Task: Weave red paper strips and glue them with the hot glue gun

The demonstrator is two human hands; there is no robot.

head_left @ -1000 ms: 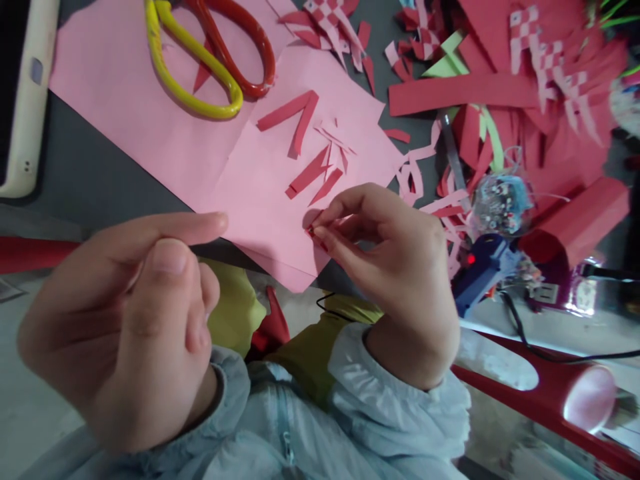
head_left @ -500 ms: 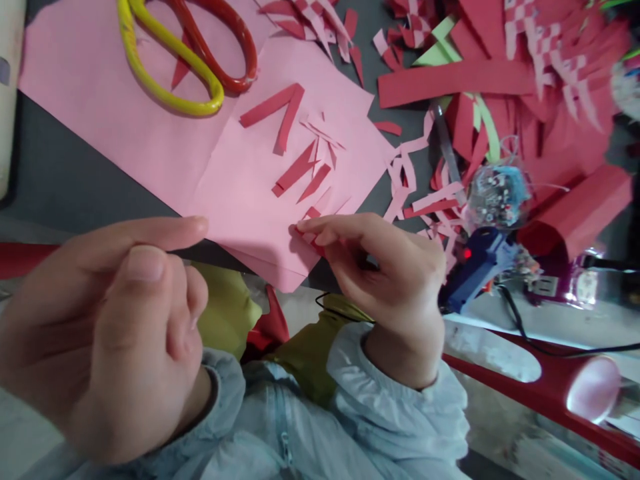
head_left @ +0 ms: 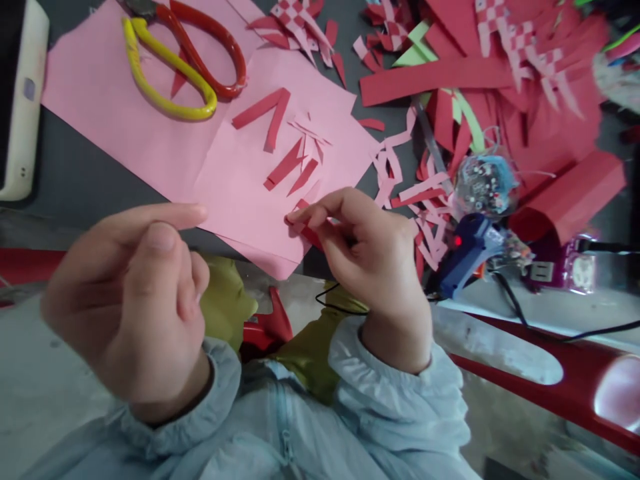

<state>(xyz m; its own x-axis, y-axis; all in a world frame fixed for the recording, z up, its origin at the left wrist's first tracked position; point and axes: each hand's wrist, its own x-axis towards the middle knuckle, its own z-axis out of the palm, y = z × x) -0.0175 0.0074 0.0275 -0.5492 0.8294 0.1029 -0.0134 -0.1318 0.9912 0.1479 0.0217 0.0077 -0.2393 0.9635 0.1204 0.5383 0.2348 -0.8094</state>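
Observation:
At the near edge of a pink paper sheet (head_left: pixel 240 207), my right hand (head_left: pixel 365 247) pinches a small strip of red paper (head_left: pixel 313 235), partly hidden by the fingers. My left hand (head_left: pixel 145 293) hovers apart to the left. Its index finger points toward the sheet while the thumb rests against the curled fingers, and nothing shows in it. On the sheet lie a bent red strip (head_left: pixel 277 117), some shorter red pieces (head_left: pixel 284 167) and thin slivers (head_left: pixel 310 130). Scissors with one yellow and one red handle (head_left: pixel 170 83) rest on its far left part.
Right of the sheet are pink paper scraps (head_left: pixel 395 163), red paper sheets (head_left: pixel 550 133) and woven checkered pieces (head_left: pixel 515 43). A blue glue gun (head_left: pixel 465 257) with a lit red light lies near a bag of small beads (head_left: pixel 485 183). A white-edged device (head_left: pixel 27 100) stands at left.
The view has shifted slightly, showing more of the device at left. My left hand has drawn back a little, its index finger still extended. My right hand keeps its pinch on the red strip.

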